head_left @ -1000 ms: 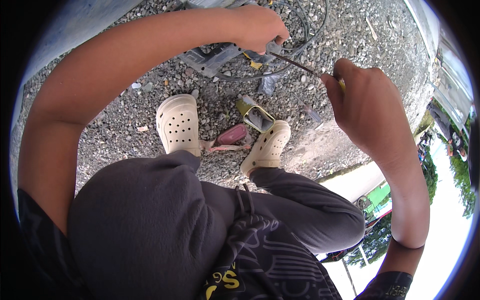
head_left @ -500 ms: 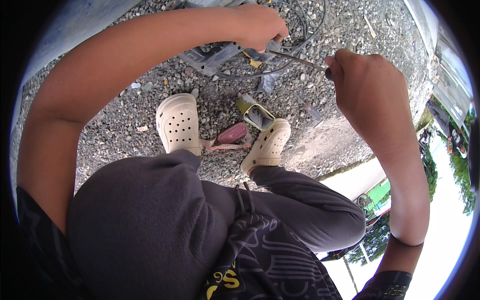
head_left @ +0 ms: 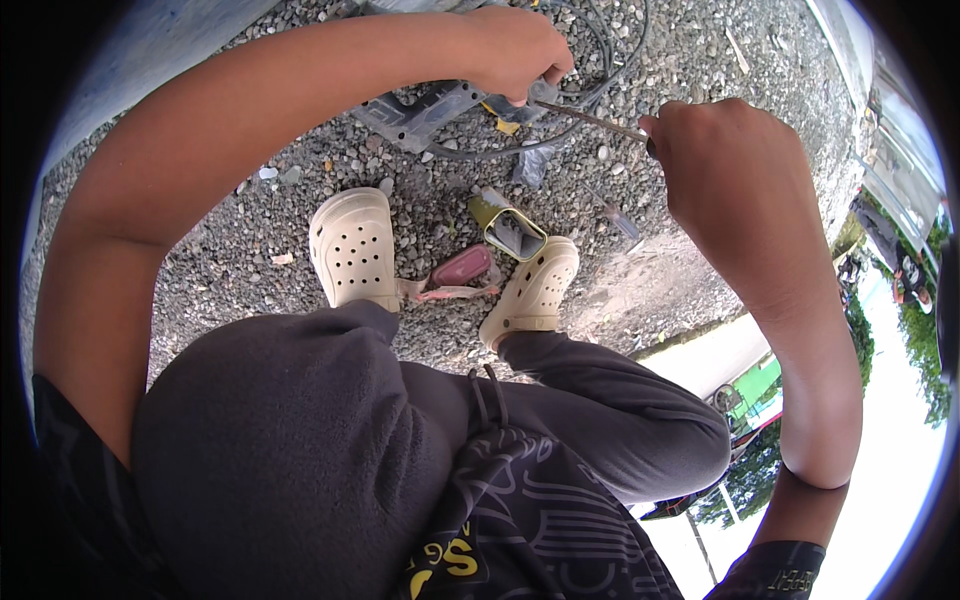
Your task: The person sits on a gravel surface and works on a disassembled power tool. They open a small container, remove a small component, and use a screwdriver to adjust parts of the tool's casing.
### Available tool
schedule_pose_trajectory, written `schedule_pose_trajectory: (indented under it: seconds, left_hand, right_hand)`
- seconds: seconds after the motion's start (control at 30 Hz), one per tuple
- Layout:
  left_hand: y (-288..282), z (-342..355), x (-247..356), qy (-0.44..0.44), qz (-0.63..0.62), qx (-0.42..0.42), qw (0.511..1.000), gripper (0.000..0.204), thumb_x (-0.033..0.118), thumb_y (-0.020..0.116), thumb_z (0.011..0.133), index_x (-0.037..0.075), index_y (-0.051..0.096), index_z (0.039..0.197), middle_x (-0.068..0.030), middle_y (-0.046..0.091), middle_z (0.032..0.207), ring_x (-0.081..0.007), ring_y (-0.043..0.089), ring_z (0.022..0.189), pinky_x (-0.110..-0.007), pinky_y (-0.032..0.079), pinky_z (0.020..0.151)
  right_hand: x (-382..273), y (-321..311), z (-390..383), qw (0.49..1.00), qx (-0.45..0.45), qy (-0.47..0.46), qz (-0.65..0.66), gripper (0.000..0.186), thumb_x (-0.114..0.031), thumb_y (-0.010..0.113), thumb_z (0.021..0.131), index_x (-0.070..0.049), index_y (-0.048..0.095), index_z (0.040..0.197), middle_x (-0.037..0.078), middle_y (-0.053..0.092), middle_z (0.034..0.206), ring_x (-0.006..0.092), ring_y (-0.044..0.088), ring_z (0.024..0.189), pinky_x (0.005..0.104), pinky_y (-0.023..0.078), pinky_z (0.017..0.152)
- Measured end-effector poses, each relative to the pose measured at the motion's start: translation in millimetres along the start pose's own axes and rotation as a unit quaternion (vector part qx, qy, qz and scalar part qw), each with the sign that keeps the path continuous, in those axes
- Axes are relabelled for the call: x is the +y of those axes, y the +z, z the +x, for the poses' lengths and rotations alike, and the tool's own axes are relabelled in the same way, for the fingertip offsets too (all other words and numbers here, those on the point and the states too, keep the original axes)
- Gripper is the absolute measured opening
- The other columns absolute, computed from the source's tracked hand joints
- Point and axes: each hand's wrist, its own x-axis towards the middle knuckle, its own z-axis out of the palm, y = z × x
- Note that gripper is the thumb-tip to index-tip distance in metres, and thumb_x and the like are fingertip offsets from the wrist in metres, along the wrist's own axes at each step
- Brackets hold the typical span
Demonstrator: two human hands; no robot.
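Note:
My left hand [head_left: 525, 50] is closed on a dark grey tool body [head_left: 425, 115] at the top centre, which looks like a corded power tool. The hand and forearm hide much of it. In my right hand [head_left: 735, 175], wrapped round its dark handle, is a screwdriver [head_left: 600, 123]. Its long thin shaft points left, and the tip meets the tool's end just below my left fingers. A black cable [head_left: 480, 155] loops round beneath and beyond the tool. Close to the tool's lower side lies a small yellow piece [head_left: 507, 127].
On the gravel between my beige clogs [head_left: 355, 245] are a yellow-green open container [head_left: 488, 210] and a pink oval object [head_left: 460, 267] beside a pale strap. A clear plastic bag [head_left: 531, 167] and another screwdriver [head_left: 622, 222] lie farther out. A grey surface [head_left: 130, 85] borders the upper left.
My right hand has shifted very slightly left, with the screwdriver still in it. The left hand keeps its hold on the tool.

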Motion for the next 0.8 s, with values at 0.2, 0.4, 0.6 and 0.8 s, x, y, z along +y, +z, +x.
schedule_pose_trajectory:
  seconds: [0.2,0.4,0.6,0.8]
  left_hand:
    - [9,7,-5,0.025,0.006,0.036,0.999,0.043,0.017,0.084,0.082,0.012,0.075,0.124,-0.013,0.076,0.117,-0.0331,0.072,0.108,-0.048,0.058,0.094]
    - [10,4,-10,0.042,0.007,0.048,0.998,0.043,0.017,0.084,0.082,0.011,0.075,0.123,-0.0132,0.076,0.117,-0.0333,0.072,0.109,-0.048,0.058,0.095]
    - [5,5,-6,0.036,0.004,0.023,0.999,0.04,0.015,0.082,0.086,0.008,0.074,0.125,-0.0149,0.076,0.117,-0.0347,0.072,0.108,-0.049,0.058,0.095]
    - [20,11,-15,-0.014,-0.03,0.088,0.996,0.042,0.021,0.09,0.078,0.008,0.075,0.115,-0.0161,0.077,0.11,-0.0366,0.073,0.105,-0.049,0.058,0.089]
  right_hand:
    - [-2,-2,1,0.992,0.067,-0.023,0.1,0.024,-0.019,0.08,0.089,-0.001,0.065,0.082,0.019,0.071,0.085,0.0399,0.071,0.088,0.0493,0.055,0.08]
    - [-3,-5,0,0.997,0.01,-0.028,0.072,0.024,-0.019,0.075,0.093,0.001,0.068,0.082,0.02,0.07,0.083,0.0413,0.07,0.088,0.0518,0.055,0.083]
    - [4,-7,5,0.992,-0.021,-0.007,0.126,0.029,-0.021,0.071,0.098,0.003,0.069,0.082,0.023,0.069,0.082,0.0436,0.068,0.086,0.0516,0.053,0.08]
    - [15,0,-3,0.978,-0.112,0.029,0.172,0.019,-0.015,0.067,0.099,0.003,0.069,0.093,0.024,0.07,0.09,0.0424,0.069,0.09,0.0495,0.053,0.08]
